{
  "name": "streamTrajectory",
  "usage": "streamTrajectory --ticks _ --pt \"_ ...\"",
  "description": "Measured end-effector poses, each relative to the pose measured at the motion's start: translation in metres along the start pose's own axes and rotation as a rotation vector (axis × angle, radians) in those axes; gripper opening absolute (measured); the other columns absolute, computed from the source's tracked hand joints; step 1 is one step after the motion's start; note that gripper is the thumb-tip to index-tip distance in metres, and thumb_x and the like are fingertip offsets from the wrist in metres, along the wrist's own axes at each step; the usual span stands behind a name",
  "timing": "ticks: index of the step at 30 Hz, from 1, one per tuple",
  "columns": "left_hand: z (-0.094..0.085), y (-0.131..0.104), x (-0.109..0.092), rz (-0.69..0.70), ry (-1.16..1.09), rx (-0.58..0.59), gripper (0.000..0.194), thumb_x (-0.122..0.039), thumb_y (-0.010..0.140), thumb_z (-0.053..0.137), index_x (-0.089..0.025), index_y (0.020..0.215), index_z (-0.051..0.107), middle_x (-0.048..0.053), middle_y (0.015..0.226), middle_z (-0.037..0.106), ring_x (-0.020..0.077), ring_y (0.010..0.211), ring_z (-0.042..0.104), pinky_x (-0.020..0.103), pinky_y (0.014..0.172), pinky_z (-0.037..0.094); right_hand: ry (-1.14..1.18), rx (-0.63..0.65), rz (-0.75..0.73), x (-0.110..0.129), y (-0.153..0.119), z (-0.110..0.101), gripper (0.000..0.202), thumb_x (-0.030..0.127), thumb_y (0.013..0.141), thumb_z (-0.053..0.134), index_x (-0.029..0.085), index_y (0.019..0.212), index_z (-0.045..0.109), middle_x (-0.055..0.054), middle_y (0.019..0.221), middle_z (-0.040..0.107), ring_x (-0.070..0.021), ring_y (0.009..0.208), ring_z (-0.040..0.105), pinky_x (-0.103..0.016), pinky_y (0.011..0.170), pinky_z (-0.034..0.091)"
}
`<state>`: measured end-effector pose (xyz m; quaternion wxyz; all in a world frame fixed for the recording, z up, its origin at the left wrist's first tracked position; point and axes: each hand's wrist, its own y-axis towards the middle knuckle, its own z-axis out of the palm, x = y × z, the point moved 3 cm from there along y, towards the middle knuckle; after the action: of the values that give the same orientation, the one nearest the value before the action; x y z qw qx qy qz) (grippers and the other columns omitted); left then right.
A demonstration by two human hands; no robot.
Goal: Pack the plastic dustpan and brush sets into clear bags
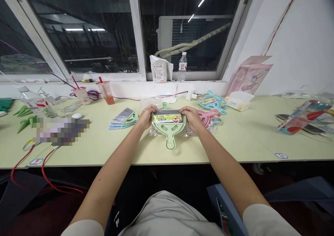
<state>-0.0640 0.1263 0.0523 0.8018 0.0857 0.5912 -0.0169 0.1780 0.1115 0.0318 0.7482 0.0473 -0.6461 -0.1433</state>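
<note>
Both hands grip a green dustpan [170, 131] by the upper corners, its handle pointing toward me and a printed label across its top. My left hand [147, 117] is closed on the left corner, my right hand [191, 117] on the right one. Clear plastic wrap shows around the dustpan. Left of it lie striped brushes with blue-green handles [124, 118]. Pink dustpans [207, 117] lie just right of my right hand, with blue dustpans [212, 101] behind them.
On the pale yellow table [242, 135], two cups with red straws [105, 92] and a plastic bottle [38, 102] stand at the left. A tissue box [238, 101] and a pink box [249, 76] are at the back right. Another bottle [182, 68] stands on the sill.
</note>
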Motion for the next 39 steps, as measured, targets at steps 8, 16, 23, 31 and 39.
streamTrajectory --ticks 8,16,23,31,39 --pt "0.0 0.0 0.007 -0.018 0.025 -0.017 0.014 -0.026 0.077 0.075 -0.022 0.087 0.065 0.002 0.08 0.064 0.0161 0.061 0.055 0.024 0.048 0.036 -0.111 -0.036 -0.03 -0.005 -0.001 0.0 0.02 0.04 0.068 0.07 0.022 0.066 0.06 0.001 0.074 0.059 -0.0179 0.076 0.055 -0.03 0.071 0.045" --pt "0.005 0.002 0.013 -0.053 -0.034 -0.01 0.014 -0.029 0.078 0.07 -0.02 0.073 0.06 0.004 0.074 0.056 0.0169 0.059 0.053 0.027 0.047 0.038 -0.312 -0.137 -0.11 -0.017 0.002 -0.001 0.017 0.029 0.063 0.062 0.023 0.078 0.057 0.003 0.077 0.056 -0.0164 0.072 0.05 -0.03 0.069 0.039" --pt "0.001 0.002 0.019 0.114 0.291 -0.174 0.038 -0.036 0.076 0.087 -0.021 0.064 0.055 -0.003 0.06 0.045 0.0117 0.054 0.039 0.026 0.053 0.027 -0.346 -0.143 -0.107 -0.017 -0.003 0.004 0.024 0.031 0.064 0.064 0.024 0.085 0.056 0.003 0.078 0.055 -0.0173 0.071 0.05 -0.029 0.065 0.04" --pt "0.004 -0.001 0.019 0.272 0.455 -0.172 0.023 -0.014 0.066 0.085 -0.022 0.071 0.064 -0.001 0.071 0.061 0.0162 0.067 0.049 0.025 0.062 0.035 -0.337 -0.119 -0.135 -0.013 -0.008 0.008 0.028 0.031 0.064 0.067 0.024 0.088 0.054 0.002 0.083 0.055 -0.0172 0.074 0.051 -0.029 0.067 0.041" --pt "0.018 -0.012 0.009 0.384 0.475 -0.175 0.019 -0.005 0.066 0.075 -0.023 0.068 0.067 0.006 0.083 0.063 0.0273 0.099 0.058 0.033 0.087 0.046 -0.361 -0.135 -0.062 -0.009 -0.011 0.01 0.039 0.046 0.068 0.079 0.025 0.084 0.05 0.004 0.077 0.053 -0.0168 0.071 0.05 -0.029 0.064 0.04"
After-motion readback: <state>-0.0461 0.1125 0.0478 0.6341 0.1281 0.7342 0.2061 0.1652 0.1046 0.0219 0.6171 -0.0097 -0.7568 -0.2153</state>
